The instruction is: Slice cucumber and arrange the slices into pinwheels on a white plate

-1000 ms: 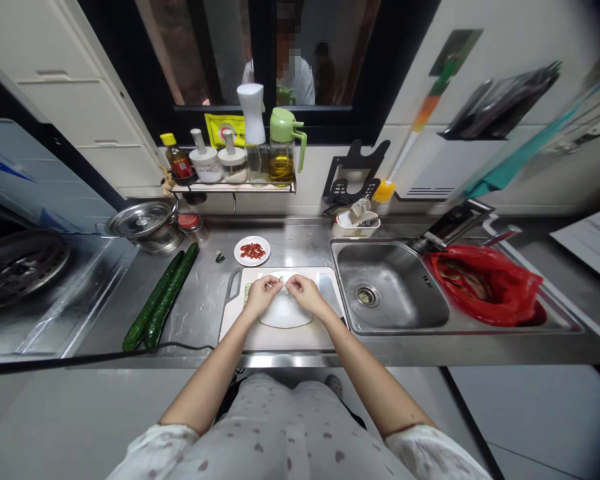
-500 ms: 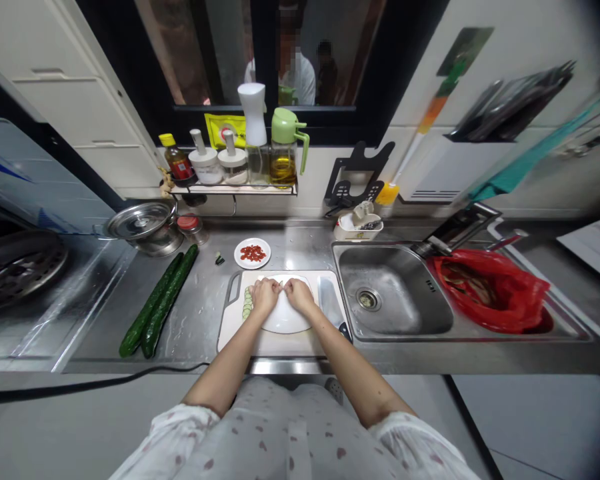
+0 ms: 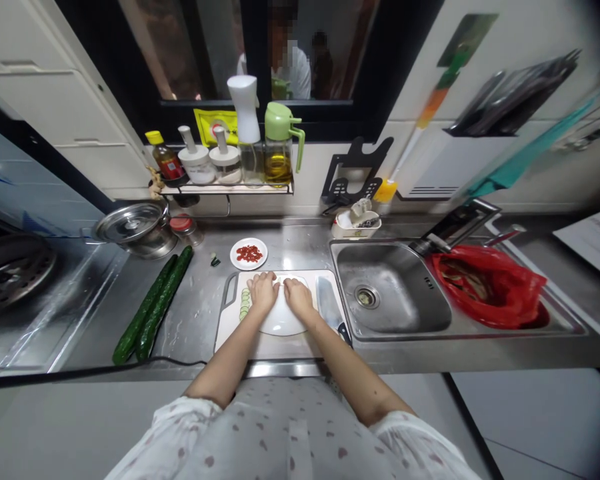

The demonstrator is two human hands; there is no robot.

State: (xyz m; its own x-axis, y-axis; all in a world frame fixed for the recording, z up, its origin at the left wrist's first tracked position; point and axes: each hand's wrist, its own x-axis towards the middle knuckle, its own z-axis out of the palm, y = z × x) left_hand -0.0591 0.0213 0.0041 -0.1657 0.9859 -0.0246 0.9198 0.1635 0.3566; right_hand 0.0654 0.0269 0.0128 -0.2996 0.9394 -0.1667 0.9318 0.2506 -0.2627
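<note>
My left hand (image 3: 263,292) and my right hand (image 3: 297,295) are close together over the far part of a white plate (image 3: 283,323). Fingers on both are bent and pinched inward; anything between them is too small or hidden to name. The plate rests on a pale cutting board (image 3: 230,337). Left of my left hand, a row of thin cucumber slices (image 3: 245,305) lies on the board. A kitchen knife (image 3: 325,300) with a dark handle lies flat along the board's right side.
Two whole cucumbers (image 3: 157,303) lie on the counter at left. A small dish of red pieces (image 3: 249,254) sits behind the board. The sink (image 3: 395,287) is to the right, beside a red plastic bag (image 3: 520,293). A lidded pot (image 3: 135,230) stands at back left.
My hands have drawn slightly apart, and the left fingers have shifted a little. The whole view has moved slightly; the plate, slices and knife keep their places on the board.
</note>
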